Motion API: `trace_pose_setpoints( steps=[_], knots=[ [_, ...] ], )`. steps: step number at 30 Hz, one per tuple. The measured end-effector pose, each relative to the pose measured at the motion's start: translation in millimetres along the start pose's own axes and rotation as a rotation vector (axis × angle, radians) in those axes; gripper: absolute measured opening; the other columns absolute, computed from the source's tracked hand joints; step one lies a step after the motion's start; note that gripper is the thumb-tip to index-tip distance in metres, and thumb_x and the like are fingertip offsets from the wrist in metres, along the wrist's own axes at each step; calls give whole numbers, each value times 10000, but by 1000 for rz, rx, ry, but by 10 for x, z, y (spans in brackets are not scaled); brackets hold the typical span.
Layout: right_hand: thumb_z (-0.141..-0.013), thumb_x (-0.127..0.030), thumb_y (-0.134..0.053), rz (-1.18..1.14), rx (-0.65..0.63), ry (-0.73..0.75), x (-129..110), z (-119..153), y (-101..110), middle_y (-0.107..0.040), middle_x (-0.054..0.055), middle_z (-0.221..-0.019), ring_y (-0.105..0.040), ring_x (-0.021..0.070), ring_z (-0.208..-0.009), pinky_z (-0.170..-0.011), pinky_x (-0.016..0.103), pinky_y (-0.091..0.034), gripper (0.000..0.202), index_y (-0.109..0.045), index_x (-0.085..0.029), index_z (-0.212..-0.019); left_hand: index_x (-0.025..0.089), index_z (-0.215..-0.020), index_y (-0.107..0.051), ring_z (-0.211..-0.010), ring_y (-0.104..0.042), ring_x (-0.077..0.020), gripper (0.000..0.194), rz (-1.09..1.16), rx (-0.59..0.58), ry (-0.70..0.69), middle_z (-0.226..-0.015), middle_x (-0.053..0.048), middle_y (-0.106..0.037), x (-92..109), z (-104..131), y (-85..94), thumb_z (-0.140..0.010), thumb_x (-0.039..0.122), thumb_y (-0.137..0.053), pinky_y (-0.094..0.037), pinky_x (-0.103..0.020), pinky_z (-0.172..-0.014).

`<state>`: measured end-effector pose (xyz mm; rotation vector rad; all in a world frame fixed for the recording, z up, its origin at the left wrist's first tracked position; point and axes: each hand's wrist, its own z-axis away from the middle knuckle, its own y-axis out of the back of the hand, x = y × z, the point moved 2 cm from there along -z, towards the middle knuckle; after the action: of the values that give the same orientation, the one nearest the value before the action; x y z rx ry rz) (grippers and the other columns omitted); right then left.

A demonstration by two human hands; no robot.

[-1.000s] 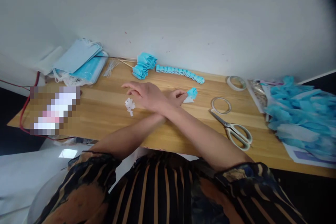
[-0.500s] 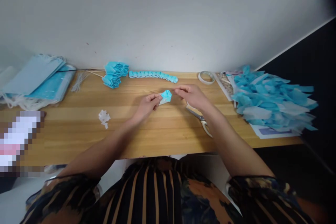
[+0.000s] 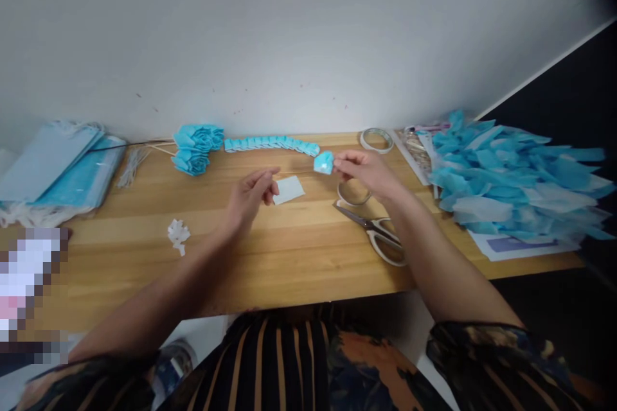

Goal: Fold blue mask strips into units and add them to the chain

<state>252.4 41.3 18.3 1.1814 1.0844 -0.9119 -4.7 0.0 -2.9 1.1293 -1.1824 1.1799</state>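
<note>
My right hand (image 3: pixel 361 170) pinches a small folded blue fabric petal (image 3: pixel 322 163) by its right side, just in front of the near end of a row of similar folded blue petals (image 3: pixel 270 142). My left hand (image 3: pixel 251 196) is to the left, its fingers loosely curled and a little apart, with nothing seen in them. Beside its fingertips lies a pale, flat, four-sided piece (image 3: pixel 290 189) on the wooden table. Below my right hand are scissors (image 3: pixel 369 225) with white handles, and a roll of tape (image 3: pixel 354 194) partly covered by the hand.
Blue fabric flowers (image 3: pixel 197 144) on thin sticks lie at the back left, next to stacked blue face masks (image 3: pixel 72 167). White scraps (image 3: pixel 178 234) are at left. Another tape roll (image 3: pixel 376 140) sits by the wall. A large pile of blue fabric pieces (image 3: pixel 515 186) covers the right end.
The folded petal has passed from my left hand to my right and moved toward the row. My left hand has drawn back to the left. The pale piece now shows on the table.
</note>
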Motion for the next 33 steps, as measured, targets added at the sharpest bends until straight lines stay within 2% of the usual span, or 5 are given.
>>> trace_pose_setpoints(
  steps=[5,8,11,18,33],
  knots=[
    [-780,-363,-824,-128,172,-160,135,-225,440,-642,11,-703,-532,74,-585,-515,179,-450,277,-666,-156,-685,187,-952,-785,-817,-625,-191,251,-746,-246,-408,-881,-70,-727,242,-419,-188,-921,249,-544,-444,-289,-745],
    [-844,-248,-776,-172,157,-248,246,-371,427,-632,3,-663,-534,58,-544,-476,152,-439,232,-666,-141,-670,188,-958,-784,-884,-616,-231,286,-1129,-281,-551,-896,-98,-713,164,-780,-384,-946,181,-497,-429,-324,-769],
    [-900,-176,-703,-200,111,-321,357,-504,364,-632,-3,-617,-528,47,-491,-449,138,-441,233,-684,-132,-671,184,-996,-779,-892,-598,-249,314,-1315,-296,-602,-888,-112,-689,54,-1049,-525,-982,202,-466,-406,-344,-757],
    [-873,-185,-751,-226,72,-399,442,-716,339,-736,47,-701,-638,67,-550,-430,115,-478,160,-722,-118,-731,174,-977,-773,-883,-592,-260,343,-1434,-371,-567,-911,-122,-685,-32,-1245,-636,-1014,224,-436,-348,-350,-713],
    [-946,-108,-615,-182,87,-551,280,-826,272,-750,41,-709,-670,74,-543,-427,124,-489,235,-727,-134,-741,190,-867,-735,-776,-545,-231,294,-1360,-355,-611,-794,-83,-643,-82,-1266,-643,-1007,220,-479,-274,-339,-641]
  ],
)
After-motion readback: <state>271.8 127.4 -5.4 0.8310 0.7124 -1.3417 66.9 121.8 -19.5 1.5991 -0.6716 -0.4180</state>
